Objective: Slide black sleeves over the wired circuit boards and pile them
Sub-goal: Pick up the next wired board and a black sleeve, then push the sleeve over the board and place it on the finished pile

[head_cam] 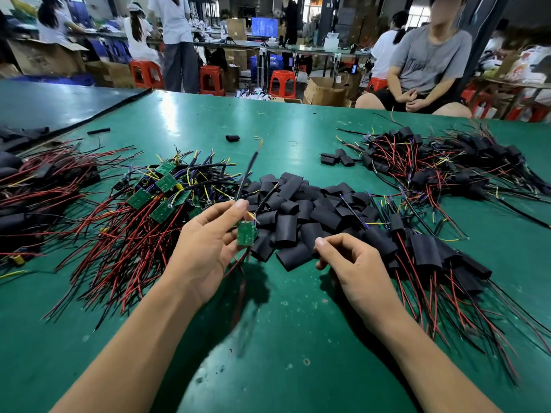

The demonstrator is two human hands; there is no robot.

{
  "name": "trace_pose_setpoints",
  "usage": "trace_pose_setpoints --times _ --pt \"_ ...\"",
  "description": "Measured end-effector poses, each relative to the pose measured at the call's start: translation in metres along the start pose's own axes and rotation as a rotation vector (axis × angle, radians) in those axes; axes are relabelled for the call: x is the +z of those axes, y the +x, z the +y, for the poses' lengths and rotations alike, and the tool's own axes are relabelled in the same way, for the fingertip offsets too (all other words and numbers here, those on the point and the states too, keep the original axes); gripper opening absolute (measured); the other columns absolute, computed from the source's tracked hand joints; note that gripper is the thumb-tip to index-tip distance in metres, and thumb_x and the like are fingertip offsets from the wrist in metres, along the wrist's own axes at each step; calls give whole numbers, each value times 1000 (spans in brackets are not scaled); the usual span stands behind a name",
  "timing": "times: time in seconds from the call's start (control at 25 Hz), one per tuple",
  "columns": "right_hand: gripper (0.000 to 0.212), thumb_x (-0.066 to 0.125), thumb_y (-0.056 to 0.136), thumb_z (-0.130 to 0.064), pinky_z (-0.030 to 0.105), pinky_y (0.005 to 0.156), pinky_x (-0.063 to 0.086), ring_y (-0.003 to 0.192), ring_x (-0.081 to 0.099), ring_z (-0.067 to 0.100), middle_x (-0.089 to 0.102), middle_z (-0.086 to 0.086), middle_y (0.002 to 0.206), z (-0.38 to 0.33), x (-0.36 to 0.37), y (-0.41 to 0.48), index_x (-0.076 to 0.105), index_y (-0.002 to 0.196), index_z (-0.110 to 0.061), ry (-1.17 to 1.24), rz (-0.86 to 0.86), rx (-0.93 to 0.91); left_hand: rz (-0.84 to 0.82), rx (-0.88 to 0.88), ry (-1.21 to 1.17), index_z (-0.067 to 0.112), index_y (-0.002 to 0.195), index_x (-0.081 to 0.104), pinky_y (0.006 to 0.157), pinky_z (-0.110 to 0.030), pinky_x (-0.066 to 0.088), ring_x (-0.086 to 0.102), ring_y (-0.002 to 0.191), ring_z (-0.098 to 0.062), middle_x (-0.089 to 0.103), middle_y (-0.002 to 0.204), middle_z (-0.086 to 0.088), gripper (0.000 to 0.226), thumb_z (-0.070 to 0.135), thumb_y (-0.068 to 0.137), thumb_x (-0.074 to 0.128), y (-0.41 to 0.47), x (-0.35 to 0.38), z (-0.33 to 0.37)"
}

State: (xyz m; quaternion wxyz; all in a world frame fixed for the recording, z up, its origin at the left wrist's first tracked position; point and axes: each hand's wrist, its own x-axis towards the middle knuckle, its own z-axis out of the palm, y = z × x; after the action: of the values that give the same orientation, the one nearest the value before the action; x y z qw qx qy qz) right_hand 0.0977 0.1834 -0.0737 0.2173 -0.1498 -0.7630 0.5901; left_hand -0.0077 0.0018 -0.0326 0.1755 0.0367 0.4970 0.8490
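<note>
My left hand (205, 242) pinches a small green circuit board (247, 233) above the table, its black cable rising away and its red wires hanging below. My right hand (351, 263) has its fingers curled at the near edge of a heap of loose black sleeves (298, 213), touching one black sleeve (293, 257); I cannot tell whether it grips it. A pile of bare wired boards (161, 192) lies to the left. Boards with sleeves on form a pile (423, 248) at the right.
The green table (283, 338) carries a further sleeved pile (441, 162) at the far right and red-wired bundles (44, 180) at the far left. A stray sleeve (232, 138) lies mid-table. A seated person (423, 70) is across the table; red stools and cartons stand behind.
</note>
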Motion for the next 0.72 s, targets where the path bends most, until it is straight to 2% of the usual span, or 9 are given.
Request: trace_pose_setpoints --times 0.12,0.2,0.28,0.32,0.36,0.44,0.52,0.64,0.72 --pt "14 78 84 -37 15 55 41 57 53 1 70 -4 73 -7 1 -3 73 86 -24 94 -103 -25 -57 -5 -69 19 79 63 54 -23 55 62 60 -13 70 73 -2 11 18 74 72 -2 4 -2" --pt "26 81 76 -43 12 56 43 60 57 0 72 -6 79 -10 5 -7 75 95 -28 145 -249 -21 -47 42 -3 21 71 64 52 -25 54 61 61 -15 68 74 -2 12 20 71 76 -5 5 -9" --pt "37 81 70 -49 15 60 47 63 60 3 72 -8 84 -10 10 -11 74 103 -35 108 -320 3 -32 126 171 13 77 63 50 -25 54 63 61 -18 66 74 -7 17 20 75 78 -8 6 -18" --pt "36 81 71 -47 19 64 49 67 62 6 73 -7 86 -9 11 -11 74 104 -36 71 -316 5 -21 174 276 9 80 62 49 -26 53 63 60 -18 66 73 -10 19 19 79 78 -9 7 -22" --pt "29 81 75 -42 22 67 51 71 64 7 74 -6 86 -8 11 -11 74 103 -36 41 -296 -1 -8 204 348 5 83 62 48 -26 53 63 58 -19 66 71 -10 20 18 81 78 -9 8 -26" --pt "12 76 87 -24 19 69 50 73 67 6 75 -3 79 -7 7 -7 76 97 -31 43 -253 -11 -23 190 387 1 87 62 48 -27 53 64 57 -20 67 69 -7 23 16 82 79 -8 7 -28" --pt "13 71 91 -15 13 64 47 67 65 3 73 -2 71 -6 3 -5 77 92 -26 79 -232 3 -119 124 366 -5 94 57 51 -28 53 65 60 -21 68 72 -9 31 11 79 80 -7 4 -26" --pt "11 70 91 -16 12 53 44 60 59 1 70 0 67 -5 1 -3 78 91 -23 164 -273 77 -251 81 391 5 109 60 51 -29 53 64 58 -23 67 69 -7 35 4 79 78 -8 0 -22" --pt "9 71 91 -19 13 57 46 63 61 3 72 -1 72 -3 1 -2 79 91 -24 174 -278 104 -246 151 493 16 110 67 51 -27 52 64 58 -20 65 67 -6 33 5 81 78 -9 0 -21"
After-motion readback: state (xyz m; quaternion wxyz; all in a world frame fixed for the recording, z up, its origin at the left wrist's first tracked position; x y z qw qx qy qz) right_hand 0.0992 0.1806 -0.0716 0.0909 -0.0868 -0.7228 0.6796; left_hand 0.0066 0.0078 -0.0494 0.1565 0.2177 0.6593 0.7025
